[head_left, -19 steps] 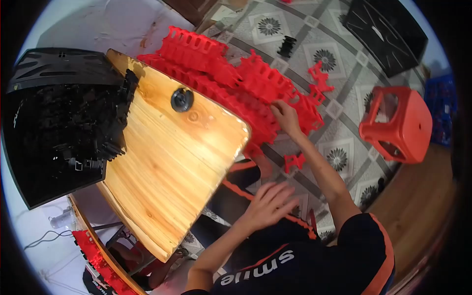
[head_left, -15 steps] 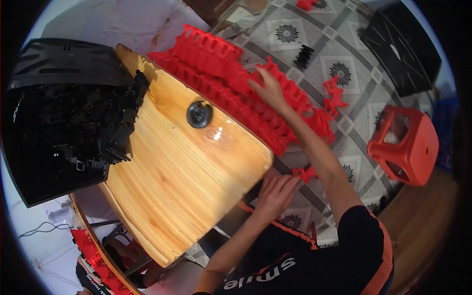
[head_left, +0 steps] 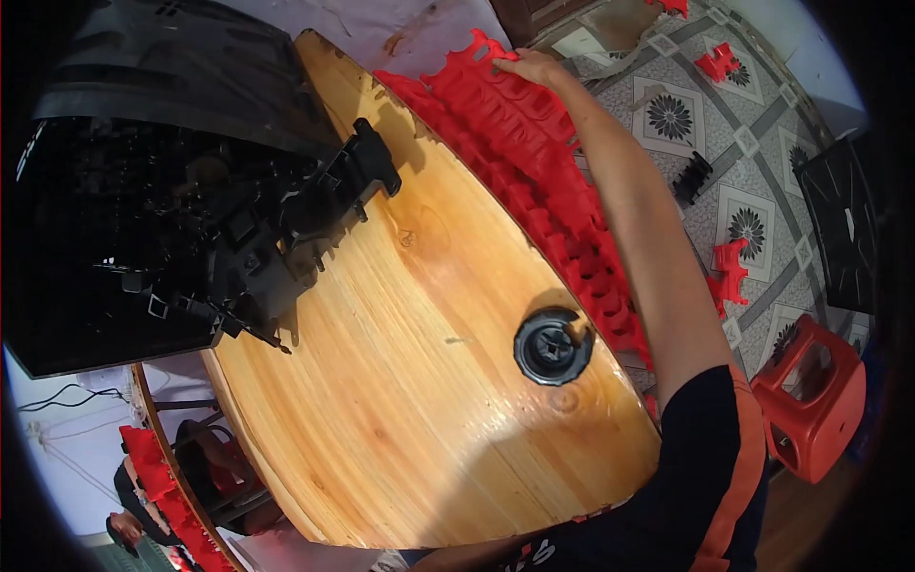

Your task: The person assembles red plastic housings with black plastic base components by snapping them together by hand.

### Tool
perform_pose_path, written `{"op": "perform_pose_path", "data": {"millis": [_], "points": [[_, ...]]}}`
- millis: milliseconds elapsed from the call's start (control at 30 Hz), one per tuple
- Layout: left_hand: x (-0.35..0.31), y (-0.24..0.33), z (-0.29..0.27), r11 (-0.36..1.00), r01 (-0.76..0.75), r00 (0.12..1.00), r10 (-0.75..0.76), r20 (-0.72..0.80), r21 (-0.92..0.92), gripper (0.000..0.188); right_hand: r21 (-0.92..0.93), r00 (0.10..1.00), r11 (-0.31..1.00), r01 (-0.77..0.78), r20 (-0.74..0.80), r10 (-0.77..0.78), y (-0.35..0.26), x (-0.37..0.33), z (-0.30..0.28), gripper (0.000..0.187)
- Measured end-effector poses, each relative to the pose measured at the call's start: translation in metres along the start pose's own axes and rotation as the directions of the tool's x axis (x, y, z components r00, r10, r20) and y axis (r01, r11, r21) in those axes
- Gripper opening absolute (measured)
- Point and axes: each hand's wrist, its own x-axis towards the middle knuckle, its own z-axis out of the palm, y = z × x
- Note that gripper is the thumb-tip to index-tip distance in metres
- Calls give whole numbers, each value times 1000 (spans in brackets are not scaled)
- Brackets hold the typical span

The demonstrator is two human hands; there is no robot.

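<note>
My right hand [head_left: 536, 69] reaches past the table's far edge. Its fingers are closed on the end of a red molded plastic part [head_left: 515, 100]. That part lies on a long row of similar red plastic parts [head_left: 581, 248] stacked along the table's right side. My left hand is out of sight; only a sliver of its forearm shows at the lower edge, below the table. A black round plastic cap [head_left: 553, 345] with a notch in its rim rests on the wooden table [head_left: 400, 381], apart from both hands.
A large black bin [head_left: 114, 343] full of black plastic parts [head_left: 276, 224] takes up the table's left. Around the tiled floor lie a black spool-like piece [head_left: 691, 178] and red pieces [head_left: 732, 275]. A red stool [head_left: 815, 400] stands at right. Another person [head_left: 143, 505] sits lower left.
My right hand has moved from the middle of the red row to its far end and closed on a part. My left hand has gone out of view. The whole view has shifted.
</note>
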Motion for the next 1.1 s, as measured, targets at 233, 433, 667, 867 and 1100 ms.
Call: {"op": "perform_pose_path", "data": {"millis": [233,433,667,867,1100], "points": [[-2,-4,2,998,55,998,-55,9,-24,43,305,992,945,120,-60,-107,-5,-32,8,64],[0,-2,4,999,8,1000,-8,1,-41,44,471,912,843,259,-407,-53,21,-94,-25,70],[-4,-1,-14,998,64,963,-58,263,-15,46,591,698,649,480,-705,125,4,-224,-167,46],[-23,17,-59,938,-244,936,162,-311,-246,43,566,670,453,689,-735,-100,-87,-395,-296,43],[-99,74,-153,966,-104,503,255,-826,235,117,693,941,652,308,-122,-315,-214,-534,-243,44]]}}
